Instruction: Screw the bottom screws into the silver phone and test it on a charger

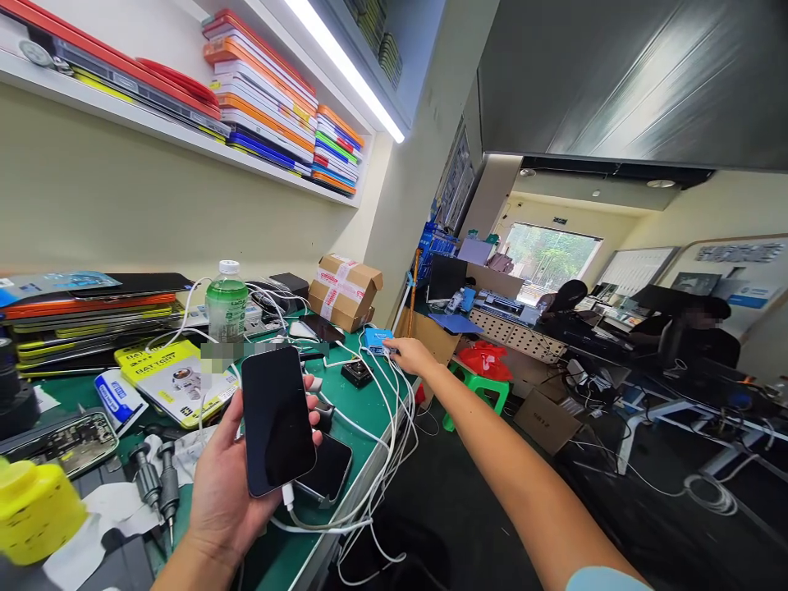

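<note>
My left hand point(225, 484) is closed round a smartphone point(278, 419) with a dark screen, held upright over the bench's front edge. A white cable plug point(287, 496) sits at the phone's lower end. My right hand point(407, 355) reaches to the bench's far right corner. Its index finger is stretched out onto a small blue box point(377, 340), and the other fingers are partly hidden. White cables point(400, 402) hang from beside the box over the edge. Behind the held phone lies another phone point(329, 468) on the green mat point(363, 419).
Nearby are a bottle point(226, 308), a cardboard box point(345, 291), a yellow battery pack point(178, 377), screwdrivers point(167, 484), an opened phone point(80, 443) and a yellow container point(37, 513). A green stool point(486, 390) stands beyond the bench. People sit at desks on the right.
</note>
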Motion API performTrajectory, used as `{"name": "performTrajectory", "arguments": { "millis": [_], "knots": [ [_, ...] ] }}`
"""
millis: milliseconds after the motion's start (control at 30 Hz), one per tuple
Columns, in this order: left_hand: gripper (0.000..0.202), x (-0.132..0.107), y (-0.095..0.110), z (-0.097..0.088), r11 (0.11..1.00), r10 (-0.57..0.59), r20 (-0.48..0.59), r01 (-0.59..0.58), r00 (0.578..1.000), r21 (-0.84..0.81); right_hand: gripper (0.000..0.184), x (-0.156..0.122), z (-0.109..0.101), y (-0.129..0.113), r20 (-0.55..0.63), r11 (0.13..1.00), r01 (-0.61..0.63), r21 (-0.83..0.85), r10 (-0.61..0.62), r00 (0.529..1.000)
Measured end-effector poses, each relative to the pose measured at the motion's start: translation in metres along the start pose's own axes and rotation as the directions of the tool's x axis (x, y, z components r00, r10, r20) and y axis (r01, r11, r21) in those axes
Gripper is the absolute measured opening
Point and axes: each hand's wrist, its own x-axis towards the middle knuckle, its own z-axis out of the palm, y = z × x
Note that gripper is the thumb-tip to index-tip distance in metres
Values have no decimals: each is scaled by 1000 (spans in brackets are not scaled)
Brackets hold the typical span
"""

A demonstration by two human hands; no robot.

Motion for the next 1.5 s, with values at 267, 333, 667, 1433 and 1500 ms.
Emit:
{"name": "performTrajectory", "arguments": {
  "millis": [267, 333, 667, 1433, 1500],
  "knots": [
    [55, -1, 2, -1, 1000, 5, -24, -6, 1000, -20, 44, 1, 12, -1, -38, 998, -54, -21, 53, 998],
    [56, -1, 3, 2, 999, -10, -46, 8, 999, -34, 44, 2, 15, 0, -35, 998, -51, -22, 50, 998],
    [58, -2, 5, 5, 996, -1, -96, -7, 995, -87, 39, 3, 21, 0, -65, 997, -61, -38, 59, 996],
    [56, -5, 10, 14, 994, 1, -156, -18, 988, -104, 38, 4, 16, -3, -34, 996, -84, -33, 83, 996],
    [55, -4, 10, 13, 993, -4, -146, -12, 989, -115, 38, 2, 15, -5, -29, 995, -97, -18, 96, 995]
  ]
}}
